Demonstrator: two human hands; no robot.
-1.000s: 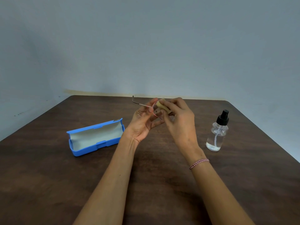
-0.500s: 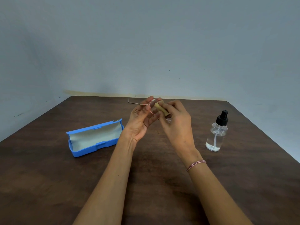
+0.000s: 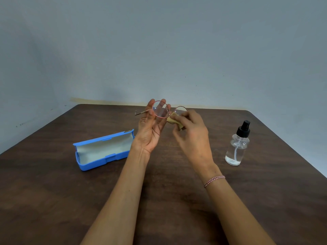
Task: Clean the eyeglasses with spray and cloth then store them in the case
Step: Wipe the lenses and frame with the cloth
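Thin pink-rimmed eyeglasses (image 3: 160, 110) are held up above the middle of the table, lenses facing me. My left hand (image 3: 150, 128) pinches the left lens rim between thumb and fingers, palm toward me. My right hand (image 3: 191, 133) grips a small tan cloth (image 3: 172, 119) and presses it against the right lens, which it partly hides. One temple arm sticks out to the left. The blue case (image 3: 102, 150) lies open on the table to the left, pale lining showing. A clear spray bottle (image 3: 237, 145) with a black nozzle stands at the right.
The dark wooden table (image 3: 53, 200) ends at a grey wall behind and drops off at the right edge. A striped bracelet (image 3: 214, 180) sits on my right wrist.
The eyeglasses have turned from edge-on to facing me, and both hands have lifted slightly. The cloth has shifted to the right lens.
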